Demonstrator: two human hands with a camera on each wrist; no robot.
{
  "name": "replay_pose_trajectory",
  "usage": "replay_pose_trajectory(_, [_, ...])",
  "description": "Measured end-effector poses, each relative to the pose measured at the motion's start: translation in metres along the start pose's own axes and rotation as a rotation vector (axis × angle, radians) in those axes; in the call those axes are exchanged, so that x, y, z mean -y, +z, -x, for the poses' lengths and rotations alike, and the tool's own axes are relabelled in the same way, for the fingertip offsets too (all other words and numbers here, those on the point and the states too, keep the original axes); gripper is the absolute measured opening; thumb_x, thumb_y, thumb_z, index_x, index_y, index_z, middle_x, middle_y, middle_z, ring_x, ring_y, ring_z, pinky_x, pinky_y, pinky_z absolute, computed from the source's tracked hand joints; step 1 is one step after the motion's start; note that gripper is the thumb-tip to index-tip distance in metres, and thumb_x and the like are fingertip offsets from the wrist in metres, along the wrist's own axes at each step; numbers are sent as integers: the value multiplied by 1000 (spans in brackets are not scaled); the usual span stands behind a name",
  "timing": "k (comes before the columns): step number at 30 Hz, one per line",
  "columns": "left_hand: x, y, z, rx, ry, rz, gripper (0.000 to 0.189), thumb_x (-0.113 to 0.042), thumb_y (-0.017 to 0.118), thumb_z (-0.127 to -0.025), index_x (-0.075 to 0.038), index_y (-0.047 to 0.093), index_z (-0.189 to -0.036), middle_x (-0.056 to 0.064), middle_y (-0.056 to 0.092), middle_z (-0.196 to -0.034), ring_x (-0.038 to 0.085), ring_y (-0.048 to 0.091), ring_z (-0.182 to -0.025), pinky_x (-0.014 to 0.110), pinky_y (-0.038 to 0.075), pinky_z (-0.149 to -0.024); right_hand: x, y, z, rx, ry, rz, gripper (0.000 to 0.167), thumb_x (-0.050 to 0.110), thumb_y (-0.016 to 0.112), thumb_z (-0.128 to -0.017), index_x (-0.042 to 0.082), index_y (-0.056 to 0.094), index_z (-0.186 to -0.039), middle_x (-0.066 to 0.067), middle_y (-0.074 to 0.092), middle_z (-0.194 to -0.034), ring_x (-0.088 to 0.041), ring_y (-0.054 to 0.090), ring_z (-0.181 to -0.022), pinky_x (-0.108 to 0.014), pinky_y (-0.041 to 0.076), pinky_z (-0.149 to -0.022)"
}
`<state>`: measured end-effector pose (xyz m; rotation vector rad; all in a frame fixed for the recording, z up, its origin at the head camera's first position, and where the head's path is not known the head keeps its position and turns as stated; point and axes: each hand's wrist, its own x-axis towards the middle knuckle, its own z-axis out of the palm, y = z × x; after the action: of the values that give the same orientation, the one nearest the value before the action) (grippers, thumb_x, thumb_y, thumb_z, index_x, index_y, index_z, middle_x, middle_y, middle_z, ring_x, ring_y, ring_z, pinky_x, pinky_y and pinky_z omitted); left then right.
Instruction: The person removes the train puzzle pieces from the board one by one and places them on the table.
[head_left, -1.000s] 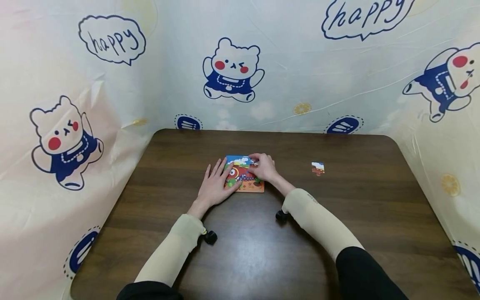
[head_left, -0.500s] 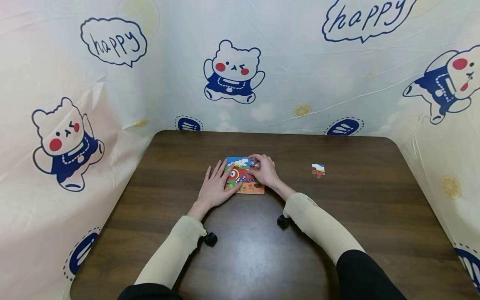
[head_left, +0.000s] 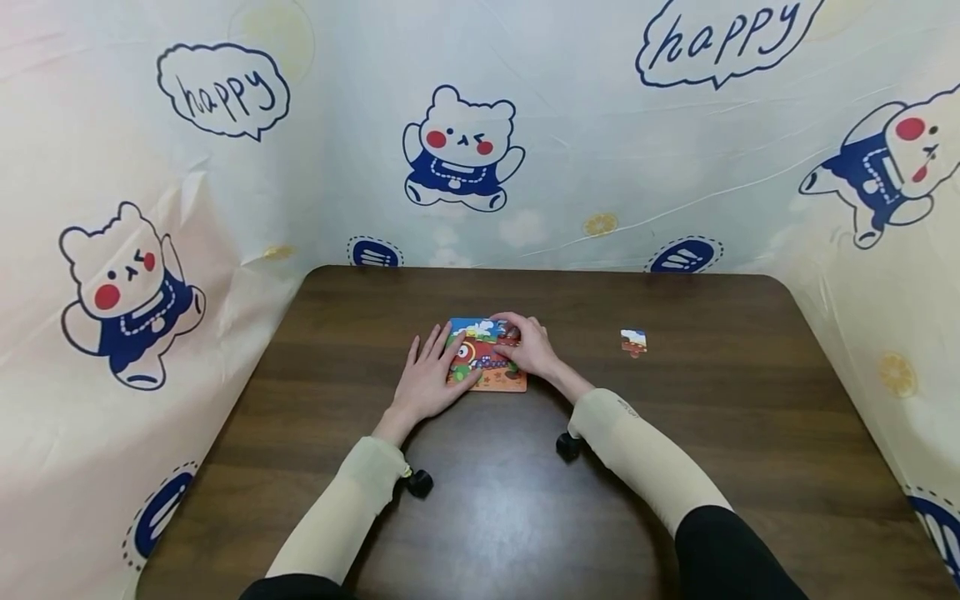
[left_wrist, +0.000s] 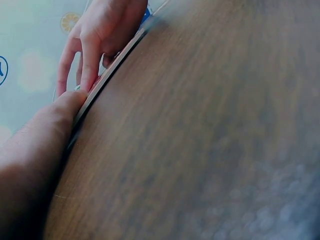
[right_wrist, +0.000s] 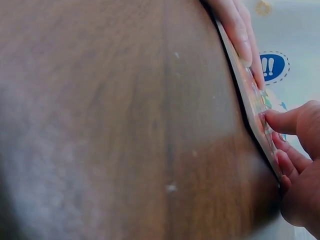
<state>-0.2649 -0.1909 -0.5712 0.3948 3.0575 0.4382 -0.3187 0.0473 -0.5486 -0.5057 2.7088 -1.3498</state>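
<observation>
A small colourful jigsaw puzzle (head_left: 501, 382) lies flat on the brown table, with blue sky at its far side, a red figure in the middle and orange ground near me. My left hand (head_left: 426, 382) rests on its left part with fingers spread, thumb along the near side. At the right part, my right hand (head_left: 531, 346) has its thumb and curled fingers around a puzzle piece (head_left: 511, 337) in the board, mostly covered by the hand. In the right wrist view the thumb (right_wrist: 282, 120) touches the puzzle's face and the other fingers bend at its edge.
One loose puzzle piece (head_left: 633, 342), white, blue and red, lies on the table (head_left: 720, 400) to the right of my right hand. A patterned cloth (head_left: 562, 167) with bears hangs behind and beside the table. Black wrist cameras (head_left: 419, 484) sit under both sleeves.
The right thumb and index finger have shifted slightly over the right part of the puzzle. My left hand keeps its place, and the loose piece has not moved. The head view tilts slightly.
</observation>
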Motion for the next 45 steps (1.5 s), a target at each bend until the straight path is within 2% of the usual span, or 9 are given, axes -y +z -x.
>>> replay_pose_trajectory(3, [-1, -1, 0, 0, -3, 1, 95, -83, 46, -102, -28, 26, -177, 3, 11, -188, 30, 10, -176, 64, 5, -141, 0, -1, -1, 10, 11, -5, 50, 15, 81, -101, 16, 67, -149, -17, 70, -123, -32, 53, -110, -55, 38, -108])
replay_pose_trajectory(8, [-3, -1, 1, -6, -5, 8, 94, -80, 49, -103, -26, 27, -177, 4, 12, -188, 31, 11, -175, 64, 5, -141, 1, -1, -3, 31, -6, 56, 52, 18, 80, -102, 14, 66, -152, -18, 72, -128, -34, 56, -114, -55, 38, -110])
replay_pose_trajectory(14, [-3, -1, 1, -6, -6, 3, 93, -80, 49, -103, -26, 28, -177, 3, 13, -188, 30, 12, -175, 64, 5, -141, 2, -1, -2, 20, -21, 89, 52, 19, 81, -102, 10, 67, -151, -19, 72, -139, -35, 59, -122, -55, 42, -112])
replay_pose_trajectory(16, [-2, -1, 1, -8, -5, 4, 93, -80, 48, -103, -27, 28, -177, 3, 13, -188, 30, 12, -175, 64, 5, -141, 2, -1, -2, 10, -7, 53, 50, 18, 81, -102, 8, 68, -149, -20, 72, -135, -34, 61, -117, -52, 46, -108])
replay_pose_trajectory(19, [-2, 0, 1, -14, -3, 7, 93, -80, 48, -103, -27, 28, -176, 3, 13, -188, 30, 12, -175, 64, 6, -141, 3, -1, -2, -7, 10, -5, 48, 16, 82, -101, 6, 70, -146, -20, 74, -120, -30, 63, -102, -42, 51, -94])
replay_pose_trajectory(23, [-2, -1, 2, -13, -1, 24, 93, -79, 49, -103, -26, 28, -177, 3, 12, -188, 31, 11, -175, 64, 4, -141, 2, -1, -4, -13, 20, -43, 45, 13, 82, -101, 5, 71, -144, -16, 74, -108, -22, 61, -88, -30, 48, -79])
replay_pose_trajectory(30, [-3, -1, 2, -13, -1, 23, 95, -81, 49, -102, -27, 27, -177, 4, 12, -188, 30, 11, -176, 63, 4, -141, 2, -8, -3, -3, 8, -110, 41, 7, 81, -100, 1, 72, -140, -20, 75, -113, -24, 66, -91, -29, 52, -80])
replay_pose_trajectory(37, [-3, 1, 2, -6, 5, 32, 95, -81, 48, -102, -27, 25, -177, 4, 11, -188, 30, 10, -176, 63, 3, -141, -9, -27, 6, 22, 2, -185, 42, 4, 80, -99, 0, 72, -140, -23, 77, -117, -27, 71, -97, -27, 53, -80])
replay_pose_trajectory(45, [1, 2, 1, -19, 7, 13, 96, -83, 47, -101, -28, 24, -177, 3, 10, -188, 29, 9, -176, 62, 4, -141, -25, -58, 19, 20, 44, -279, 43, 2, 80, -99, 0, 71, -142, -26, 75, -124, -14, 68, -95, -20, 53, -77])
